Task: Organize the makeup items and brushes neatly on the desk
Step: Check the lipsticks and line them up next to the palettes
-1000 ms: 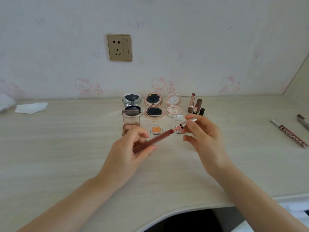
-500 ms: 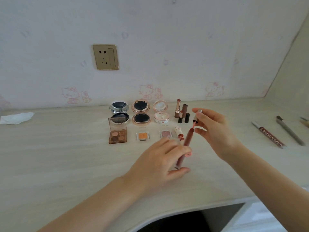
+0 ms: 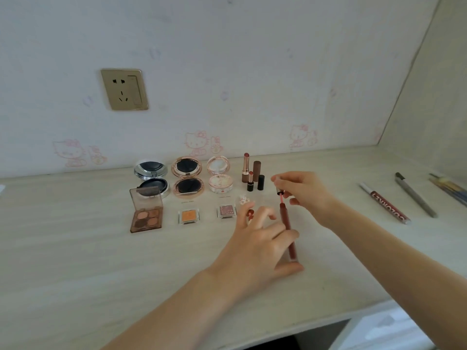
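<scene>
My left hand grips a slim brown lip gloss tube, held almost upright just above the desk. My right hand pinches its silver cap with the pink wand, the wand's tip at the tube's mouth. Behind them stand three open round compacts, an open brown eyeshadow palette, two small square eyeshadow pans and several lipsticks. A small patterned item lies partly hidden behind my left fingers.
At the right of the desk lie a white and red pen, a grey pencil-like stick and some brushes by the side wall. A wall socket sits above. The desk's front edge curves near my arms.
The tube has swung from pointing sideways to nearly upright and moved right. My right hand has lifted the cap and wand up out of the tube. The view has shifted to the right.
</scene>
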The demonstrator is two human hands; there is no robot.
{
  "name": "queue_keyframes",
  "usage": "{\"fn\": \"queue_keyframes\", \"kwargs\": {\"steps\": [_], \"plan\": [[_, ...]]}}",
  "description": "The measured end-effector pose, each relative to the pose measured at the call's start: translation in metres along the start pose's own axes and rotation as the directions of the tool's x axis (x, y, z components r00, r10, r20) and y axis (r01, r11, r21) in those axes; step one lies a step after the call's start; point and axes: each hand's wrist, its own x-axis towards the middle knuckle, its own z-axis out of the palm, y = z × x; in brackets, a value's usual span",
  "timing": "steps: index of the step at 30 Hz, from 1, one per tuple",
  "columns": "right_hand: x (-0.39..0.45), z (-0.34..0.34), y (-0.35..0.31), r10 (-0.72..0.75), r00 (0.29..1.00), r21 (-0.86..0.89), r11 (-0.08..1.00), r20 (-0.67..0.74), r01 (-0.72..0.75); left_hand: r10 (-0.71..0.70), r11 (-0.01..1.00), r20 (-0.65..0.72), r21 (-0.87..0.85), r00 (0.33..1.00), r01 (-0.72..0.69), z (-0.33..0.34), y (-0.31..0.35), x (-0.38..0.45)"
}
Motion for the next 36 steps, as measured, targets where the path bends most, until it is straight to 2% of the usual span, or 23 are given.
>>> {"fn": "queue_keyframes", "kwargs": {"steps": [4, 8, 16, 22, 36], "plan": [[0.007, 0.016, 0.007, -0.017, 0.999, -0.047, 0.999, 0.028, 0.019, -0.002, 0.999, 0.044, 0.035, 0.999, 0.001, 0.004, -0.001, -0.001], [0.014, 0.028, 0.011, -0.049, 0.998, -0.173, 0.983, 0.033, 0.054, -0.032, 0.999, 0.061, -0.013, 0.998, 0.032, 0.004, 0.001, 0.000], [0.021, 0.033, 0.019, -0.055, 0.998, -0.247, 0.967, 0.013, 0.057, -0.065, 0.994, 0.090, -0.086, 0.994, 0.073, 0.004, 0.000, -0.001], [0.024, 0.037, 0.023, -0.099, 0.995, -0.369, 0.925, -0.011, 0.088, -0.058, 0.991, 0.099, -0.117, 0.993, 0.069, 0.006, -0.002, -0.002], [0.019, 0.032, 0.027, -0.132, 0.990, -0.380, 0.919, -0.055, 0.102, -0.066, 0.975, 0.083, -0.206, 0.994, 0.082, 0.008, -0.005, -0.005]]}}
